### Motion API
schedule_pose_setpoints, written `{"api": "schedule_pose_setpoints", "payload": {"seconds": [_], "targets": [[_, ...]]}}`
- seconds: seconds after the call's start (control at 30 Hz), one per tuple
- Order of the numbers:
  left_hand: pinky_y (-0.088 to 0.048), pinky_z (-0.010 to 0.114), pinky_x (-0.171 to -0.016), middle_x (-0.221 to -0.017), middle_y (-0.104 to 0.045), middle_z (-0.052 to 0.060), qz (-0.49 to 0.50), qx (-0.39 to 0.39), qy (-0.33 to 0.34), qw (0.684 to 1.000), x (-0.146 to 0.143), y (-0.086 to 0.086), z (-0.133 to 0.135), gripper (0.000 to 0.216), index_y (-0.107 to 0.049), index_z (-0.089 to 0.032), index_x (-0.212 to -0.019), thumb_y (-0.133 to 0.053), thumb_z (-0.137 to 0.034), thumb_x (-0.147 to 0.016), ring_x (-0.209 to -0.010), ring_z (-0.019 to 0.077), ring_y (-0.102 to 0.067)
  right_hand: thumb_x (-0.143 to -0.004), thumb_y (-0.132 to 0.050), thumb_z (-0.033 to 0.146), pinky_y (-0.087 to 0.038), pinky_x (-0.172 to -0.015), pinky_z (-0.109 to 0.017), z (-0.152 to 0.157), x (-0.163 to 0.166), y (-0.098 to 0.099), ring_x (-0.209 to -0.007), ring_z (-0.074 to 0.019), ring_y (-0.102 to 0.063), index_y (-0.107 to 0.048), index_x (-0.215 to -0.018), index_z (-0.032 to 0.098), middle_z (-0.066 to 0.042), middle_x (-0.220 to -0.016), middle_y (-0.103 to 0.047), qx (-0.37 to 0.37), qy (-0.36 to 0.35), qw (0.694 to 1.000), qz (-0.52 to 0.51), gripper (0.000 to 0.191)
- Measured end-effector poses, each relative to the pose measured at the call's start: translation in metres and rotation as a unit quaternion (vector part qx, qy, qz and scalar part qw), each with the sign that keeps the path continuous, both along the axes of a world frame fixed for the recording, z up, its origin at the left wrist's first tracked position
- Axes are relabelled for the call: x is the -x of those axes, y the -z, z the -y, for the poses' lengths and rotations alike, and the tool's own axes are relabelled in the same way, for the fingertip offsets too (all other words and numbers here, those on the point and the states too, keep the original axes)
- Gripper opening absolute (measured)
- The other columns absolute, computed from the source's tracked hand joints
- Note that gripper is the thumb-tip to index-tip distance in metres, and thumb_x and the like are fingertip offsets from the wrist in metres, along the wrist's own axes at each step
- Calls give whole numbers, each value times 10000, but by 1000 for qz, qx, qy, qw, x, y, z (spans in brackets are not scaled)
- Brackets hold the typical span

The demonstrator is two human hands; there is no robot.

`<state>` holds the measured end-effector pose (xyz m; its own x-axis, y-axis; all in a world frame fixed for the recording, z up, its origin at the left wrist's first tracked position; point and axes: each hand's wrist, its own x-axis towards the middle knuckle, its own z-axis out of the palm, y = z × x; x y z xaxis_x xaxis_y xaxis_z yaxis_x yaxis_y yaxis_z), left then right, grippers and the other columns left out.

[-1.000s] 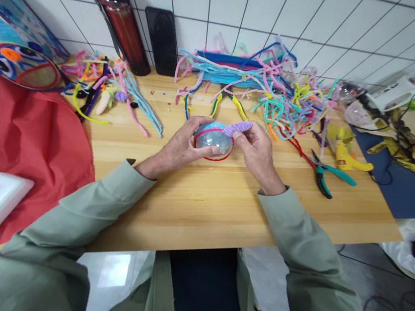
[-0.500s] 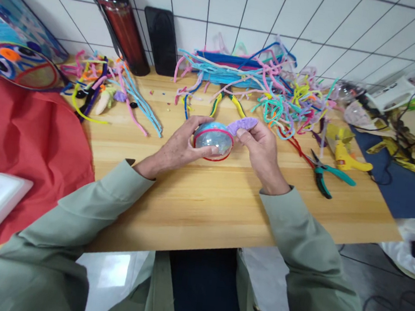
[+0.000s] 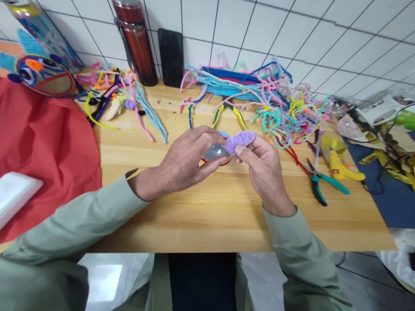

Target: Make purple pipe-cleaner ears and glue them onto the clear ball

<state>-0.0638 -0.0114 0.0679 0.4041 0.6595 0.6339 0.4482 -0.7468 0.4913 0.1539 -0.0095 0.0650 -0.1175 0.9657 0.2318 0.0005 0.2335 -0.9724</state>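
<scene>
My right hand (image 3: 264,169) pinches a crinkled purple oval piece (image 3: 239,141) between thumb and fingers. Just left of it my left hand (image 3: 192,159) reaches across, thumb and fingers apart, with the fingertips close to the purple piece; whether they touch it I cannot tell. Between those fingers shows a clear dome (image 3: 216,152) with a red rim and some blue at the back. My left hand covers its left part.
Behind the hands lie yellow-handled pliers (image 3: 237,116) and a heap of pipe cleaners (image 3: 231,81). Teal-handled pliers (image 3: 322,181) and a yellow glue gun (image 3: 341,166) lie right. A red cloth (image 3: 55,143), thermos (image 3: 138,43) and blue-eared decorated piece (image 3: 44,74) are left.
My left hand has lifted from its hold around the dome and moved right over it, toward the purple piece. My right hand keeps its pinch. The camera view has tilted up slightly.
</scene>
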Motion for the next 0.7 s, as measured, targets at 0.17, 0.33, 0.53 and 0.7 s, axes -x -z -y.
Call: {"api": "schedule_pose_setpoints", "payload": {"seconds": [0.17,0.33,0.53,0.7], "targets": [[-619,362,-892,-1113,-781,74,31,-48,19,998,1,2,-3,140,-664,-227,-1141,-676,-350,-1075,-996,207,-757,-884,-813,392,-485,-634,-299,7,2,-6,-678,-143,-545,-688,-805,248,28,-744,-646,-9,10,1000,13,206],[-595,260,-797,-981,-800,30,85,-77,64,991,-2,-2,-3,17,-704,-199,-1044,-698,-211,-1054,-878,140,-763,-888,-819,409,-477,-657,-301,11,5,-11,-691,-146,-561,-686,-814,240,23,-750,-654,-2,-3,1000,-4,228],[-578,231,-730,-929,-810,9,111,-25,40,993,-2,-7,-1,50,-725,-191,-979,-716,-142,-990,-779,118,-741,-885,-811,483,-426,-662,-316,10,3,-12,-690,-153,-525,-631,-773,246,26,-723,-595,17,-24,1000,-9,318],[-573,231,-740,-928,-806,9,99,-34,34,994,-2,-6,-2,53,-716,-191,-988,-683,-154,-1005,-784,114,-730,-855,-798,451,-387,-651,-317,12,4,-18,-680,-151,-476,-568,-696,242,32,-675,-537,8,-11,999,46,349]]}}
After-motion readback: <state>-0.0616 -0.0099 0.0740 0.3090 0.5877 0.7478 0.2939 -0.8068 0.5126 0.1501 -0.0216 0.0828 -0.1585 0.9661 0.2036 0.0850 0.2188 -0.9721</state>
